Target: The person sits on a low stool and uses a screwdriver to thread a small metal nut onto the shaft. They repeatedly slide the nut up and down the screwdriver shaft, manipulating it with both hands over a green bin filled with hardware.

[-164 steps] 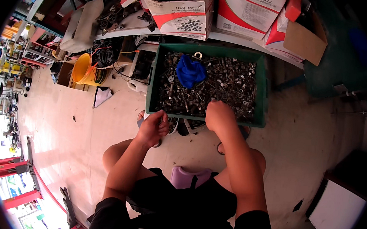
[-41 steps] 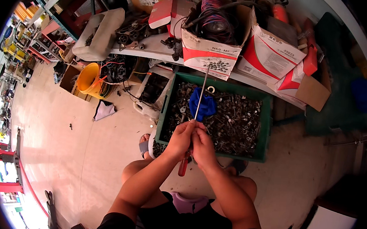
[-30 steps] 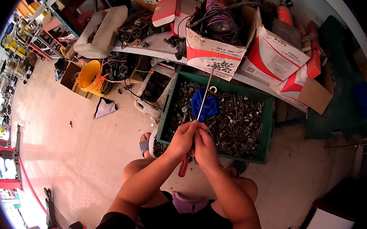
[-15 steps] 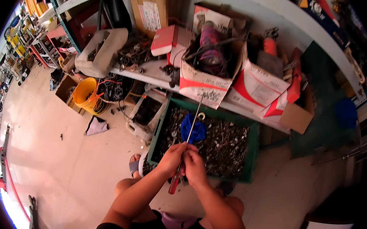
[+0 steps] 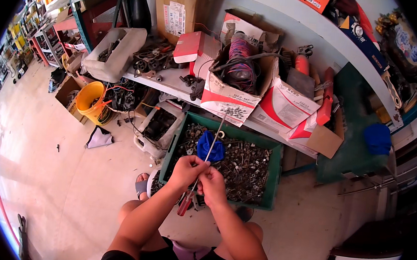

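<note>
A long screwdriver (image 5: 184,206) with a red, see-through handle slants across my lap, its thin metal shaft pointing away over the bin. My left hand (image 5: 187,171) is closed on the middle of the shaft, thumb and fingers pinching. Close against it, my right hand (image 5: 213,185) has its fingers curled at the same stretch of shaft; anything small between the fingertips is hidden. Beyond the hands lies a blue cloth or glove (image 5: 212,146), on top of many loose screws, nuts and other metal pieces (image 5: 247,169) in a green plastic bin (image 5: 274,178).
Behind the bin a low shelf (image 5: 175,81) carries cardboard boxes (image 5: 230,98) with cables and tools. A cut-open plastic jug (image 5: 151,138) stands left of the bin, with a yellow bucket (image 5: 88,100) farther left. A white container (image 5: 155,183) sits near my left foot (image 5: 141,184).
The whole view has shifted a little, so the scene sits further left. My hands stay at the screwdriver shaft, and the fingers have changed position slightly, the right knuckles now lower than the left.
</note>
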The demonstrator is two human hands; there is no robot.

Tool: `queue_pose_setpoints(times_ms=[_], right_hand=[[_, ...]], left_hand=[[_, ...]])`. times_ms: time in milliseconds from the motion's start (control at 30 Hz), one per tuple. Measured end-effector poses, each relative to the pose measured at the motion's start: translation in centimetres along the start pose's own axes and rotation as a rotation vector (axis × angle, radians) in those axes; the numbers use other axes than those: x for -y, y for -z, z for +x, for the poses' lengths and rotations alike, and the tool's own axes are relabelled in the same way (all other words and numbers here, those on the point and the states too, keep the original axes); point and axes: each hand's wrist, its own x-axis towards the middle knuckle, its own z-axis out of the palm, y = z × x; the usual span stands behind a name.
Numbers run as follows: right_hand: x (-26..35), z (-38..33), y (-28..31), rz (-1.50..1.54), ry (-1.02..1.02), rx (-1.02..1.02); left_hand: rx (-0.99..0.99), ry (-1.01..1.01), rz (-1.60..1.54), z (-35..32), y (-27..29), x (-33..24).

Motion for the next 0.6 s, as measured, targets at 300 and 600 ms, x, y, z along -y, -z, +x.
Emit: queue_pose_setpoints(times_ms=[300,600], right_hand=[[2.5,0.2,2.5,0.266,-0.266,0.307],[2.7,0.0,3.1,-0.003,-0.184,0.283]], left_hand=[[0.097,0.136,-0.111,0.0,0.6,-0.9],[0.091,0.092,0.023,0.6,0.5,-0.4]])
